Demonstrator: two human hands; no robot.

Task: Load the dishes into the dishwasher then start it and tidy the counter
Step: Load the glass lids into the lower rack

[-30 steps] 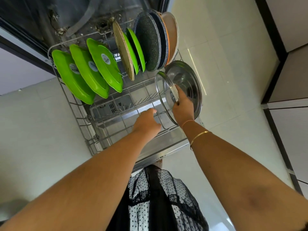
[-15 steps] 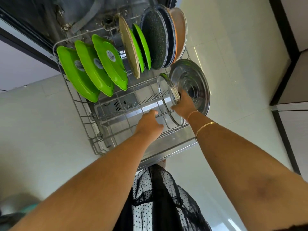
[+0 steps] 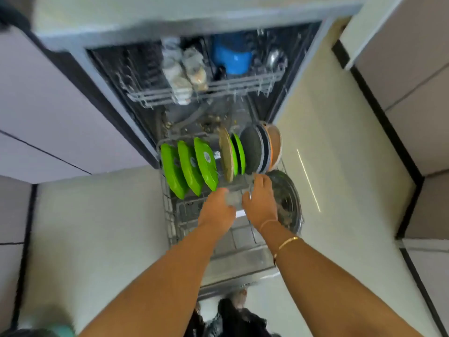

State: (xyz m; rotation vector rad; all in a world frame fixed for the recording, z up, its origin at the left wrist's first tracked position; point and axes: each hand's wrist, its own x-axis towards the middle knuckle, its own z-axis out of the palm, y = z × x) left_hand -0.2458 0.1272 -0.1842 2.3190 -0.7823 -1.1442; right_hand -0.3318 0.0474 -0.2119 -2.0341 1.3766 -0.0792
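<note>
A: Background?
B: Pale glossy floor tiles (image 3: pixel 97 227), thin light streak (image 3: pixel 308 181) on them at right.
A: Sides?
B: Left cabinet (image 3: pixel 48 105), right cabinets (image 3: pixel 401 81), black trim (image 3: pixel 379 114) where those meet the floor. Dark dotted garment (image 3: pixel 238 319) bottom centre. Blurred teal thing (image 3: pixel 60 330) bottom left.

Bare forearms; thin gold bracelet (image 3: pixel 288 242), thread band (image 3: pixel 267 223) on right wrist; black garment (image 3: pixel 243 319).

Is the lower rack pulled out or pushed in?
Pulled out: lower rack sits forward of the dishwasher tub, green plates outside it.
</note>
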